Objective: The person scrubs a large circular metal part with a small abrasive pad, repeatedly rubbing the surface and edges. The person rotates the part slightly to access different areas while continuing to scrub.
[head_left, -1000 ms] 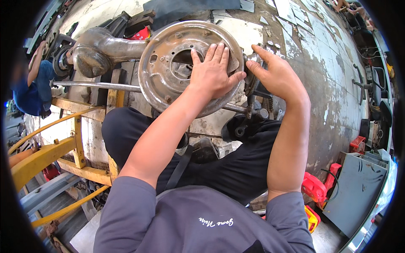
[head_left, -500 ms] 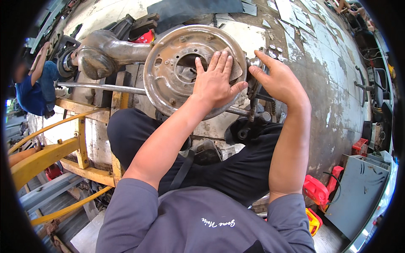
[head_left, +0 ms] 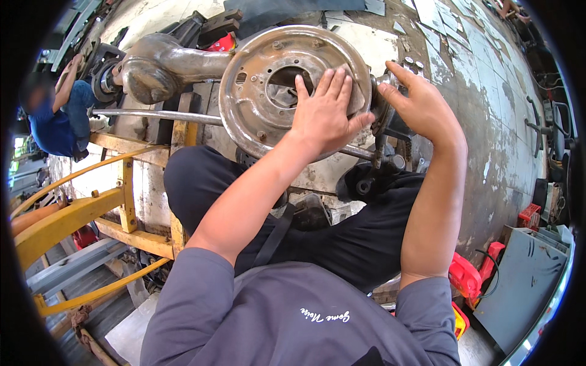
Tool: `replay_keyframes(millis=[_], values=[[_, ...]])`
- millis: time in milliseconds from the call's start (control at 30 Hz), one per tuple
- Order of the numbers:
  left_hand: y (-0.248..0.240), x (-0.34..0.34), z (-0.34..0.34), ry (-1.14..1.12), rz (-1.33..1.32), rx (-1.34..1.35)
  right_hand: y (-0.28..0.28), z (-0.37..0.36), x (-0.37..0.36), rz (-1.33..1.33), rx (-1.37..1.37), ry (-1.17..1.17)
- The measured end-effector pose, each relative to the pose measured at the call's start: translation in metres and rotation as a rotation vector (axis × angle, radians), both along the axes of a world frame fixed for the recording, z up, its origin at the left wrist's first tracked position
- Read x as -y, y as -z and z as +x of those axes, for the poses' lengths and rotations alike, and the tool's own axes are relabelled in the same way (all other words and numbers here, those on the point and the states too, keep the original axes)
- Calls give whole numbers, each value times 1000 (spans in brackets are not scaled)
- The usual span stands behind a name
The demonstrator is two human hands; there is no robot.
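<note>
A round, rust-brown metal brake backing plate (head_left: 244,116) with bolt holes and an open centre stands before me, on the end of an axle (head_left: 207,64). My left hand (head_left: 322,119) lies flat against its right side, fingers stretched out and thumb apart. Under those fingers is a thin brown sheet that looks like sandpaper (head_left: 358,100), partly covered by the hand. My right hand (head_left: 425,108) is just right of the plate's rim, by a dark metal fitting (head_left: 383,114). Its thumb and forefinger are apart, with nothing seen between them; whether it touches the fitting cannot be told.
A metal rod (head_left: 159,114) runs behind the plate. On the left is a yellow frame (head_left: 79,213), with a person in blue (head_left: 52,128) beyond. A grey metal cabinet (head_left: 519,287) and a red case (head_left: 465,277) stand at lower right. Broken tiles (head_left: 436,39) lie farther off.
The whole view has shifted, so the plate, the axle and both hands appear farther right. My left hand stays flat on the sheet against the plate, and my right hand stays beside the rim.
</note>
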State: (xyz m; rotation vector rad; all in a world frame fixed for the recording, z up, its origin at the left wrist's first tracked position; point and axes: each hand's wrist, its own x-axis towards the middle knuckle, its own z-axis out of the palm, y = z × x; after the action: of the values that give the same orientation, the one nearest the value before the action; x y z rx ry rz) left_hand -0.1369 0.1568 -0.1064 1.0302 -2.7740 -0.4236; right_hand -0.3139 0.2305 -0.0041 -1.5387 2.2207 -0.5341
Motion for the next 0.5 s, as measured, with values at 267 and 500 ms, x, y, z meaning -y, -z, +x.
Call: replay_keyframes(millis=[267, 500], values=[[-5, -8, -3, 33, -53, 77, 14, -11, -6, -74, 0, -24], [-7, 18, -11, -58, -41, 192, -7, 12, 14, 148, 79, -64]])
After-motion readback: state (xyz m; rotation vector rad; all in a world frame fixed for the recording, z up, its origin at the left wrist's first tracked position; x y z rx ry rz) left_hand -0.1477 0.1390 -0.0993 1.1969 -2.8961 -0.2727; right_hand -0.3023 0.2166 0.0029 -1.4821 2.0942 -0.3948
